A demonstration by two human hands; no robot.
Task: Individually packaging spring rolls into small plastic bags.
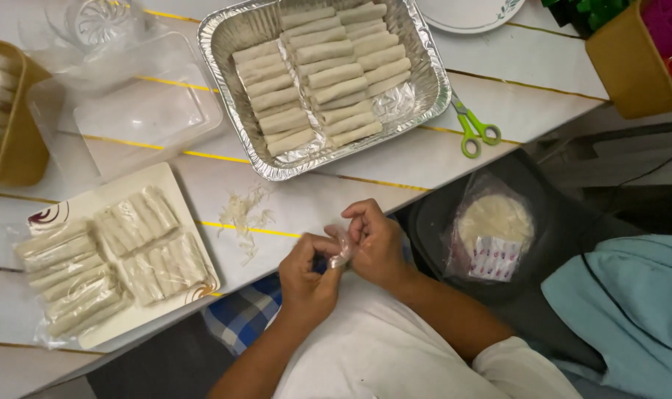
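At the near edge of the worktop (328, 193), the left hand (308, 275) and right hand (378, 244) are pinching a thin clear wrapper (342, 250) between closed fingers; peeling slowly and gently looks best.

Bright, even overhead light on my feed, soft shadows, mild softness throughout.

From here I see glare only on the crinkled silver foil tray (424, 89) well above my left hand (306, 277) and right hand (376, 244), plus a sheen on the clear plastic lid (140, 118) up-left of them. The white plank table (336, 192) reads almost washed out. Below the hands it turns dim. Both hands look slightly blurred; straight lines bow near the edges.
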